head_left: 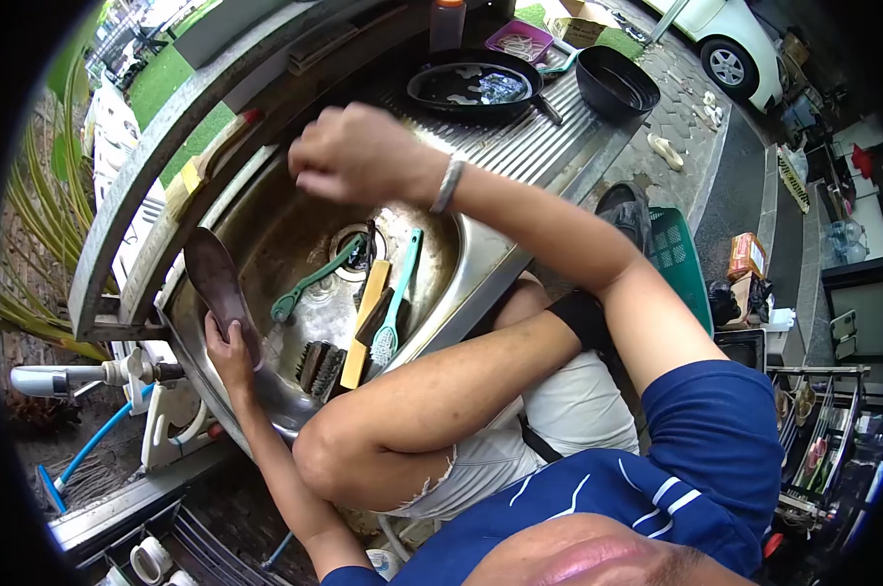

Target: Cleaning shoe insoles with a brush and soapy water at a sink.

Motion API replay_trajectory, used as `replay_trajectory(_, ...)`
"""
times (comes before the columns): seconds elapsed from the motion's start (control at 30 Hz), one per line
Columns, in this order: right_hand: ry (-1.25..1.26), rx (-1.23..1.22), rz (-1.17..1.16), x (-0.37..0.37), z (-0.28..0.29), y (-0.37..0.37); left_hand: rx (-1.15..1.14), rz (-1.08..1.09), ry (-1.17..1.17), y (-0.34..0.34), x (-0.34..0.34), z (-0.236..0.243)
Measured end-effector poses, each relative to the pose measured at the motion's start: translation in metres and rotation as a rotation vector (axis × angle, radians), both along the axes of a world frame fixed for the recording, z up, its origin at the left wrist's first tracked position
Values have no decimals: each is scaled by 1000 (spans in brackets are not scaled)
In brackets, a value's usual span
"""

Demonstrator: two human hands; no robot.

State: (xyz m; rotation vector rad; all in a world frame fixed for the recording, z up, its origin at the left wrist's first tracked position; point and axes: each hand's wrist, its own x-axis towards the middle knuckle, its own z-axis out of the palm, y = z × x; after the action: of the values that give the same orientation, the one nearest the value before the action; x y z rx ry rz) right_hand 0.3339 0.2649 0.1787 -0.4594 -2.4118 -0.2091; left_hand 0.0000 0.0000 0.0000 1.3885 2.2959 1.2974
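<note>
My left hand (231, 354) grips the heel end of a dark brown insole (217, 275), tilted up over the left side of a metal sink (440, 256). Above the sink's far side is my right hand (358, 156), fingers curled and slightly blurred; whatever it may hold is hidden. Inside the basin lie a teal brush with white bristles (399, 298), another teal brush (315, 281), a yellow wooden brush (366, 327) and a dark-bristled scrub brush (320, 367). The drain (349, 249) is partly covered by brush handles.
On the ribbed drainboard (500, 146) sit a wet black pan (476, 90) and a black bowl (617, 83). Behind them are a pink basket (520, 43) and a bottle (447, 24). A faucet (61, 380) juts out at left. A green basket (681, 264) stands at right.
</note>
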Motion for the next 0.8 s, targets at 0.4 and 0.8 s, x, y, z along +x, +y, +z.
replay_trajectory(0.4,-908,-253,-799,201,-14,170,-45,-74,-20,3,31,24)
replay_trajectory(0.8,-1041,-259,-959,200,-40,217,12,-49,-157,7,38,20)
